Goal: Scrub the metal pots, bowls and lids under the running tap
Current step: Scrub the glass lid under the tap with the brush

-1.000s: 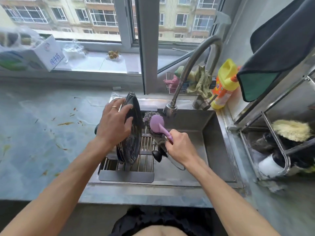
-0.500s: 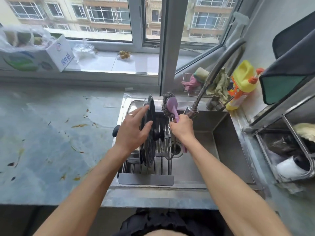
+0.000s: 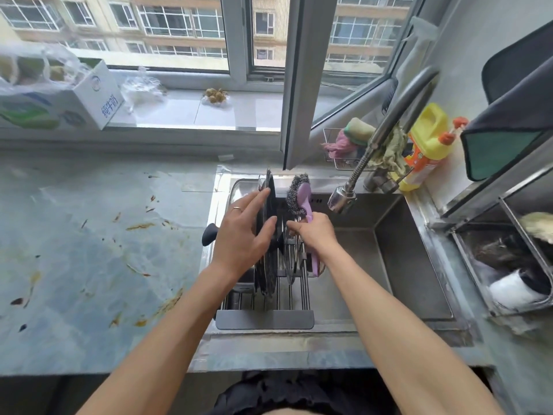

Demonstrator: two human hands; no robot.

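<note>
A dark round lid [image 3: 270,190] stands on edge on the slatted rack [image 3: 264,319] across the left half of the steel sink [image 3: 416,265]. My left hand [image 3: 242,235] holds the lid upright, fingers on its left face and thumb on its right face. My right hand [image 3: 314,233] grips the purple handle of a steel-wool scrubber [image 3: 296,197], whose wire pad points up just right of the lid, a small gap between them. A second thin lid [image 3: 288,265] stands on edge below my right hand. The tap head [image 3: 339,200] hangs to the right; no water stream is visible.
A yellow detergent bottle [image 3: 426,145] and cloths in a wire basket [image 3: 350,142] stand behind the sink. A drying rack [image 3: 508,259] with dishes is at the right. The stained counter [image 3: 89,250] spreads to the left, with a box [image 3: 59,103] on the windowsill.
The lid has been turned from facing me to standing edge-on. My right hand raised the scrubber so its pad now points up beside the lid.
</note>
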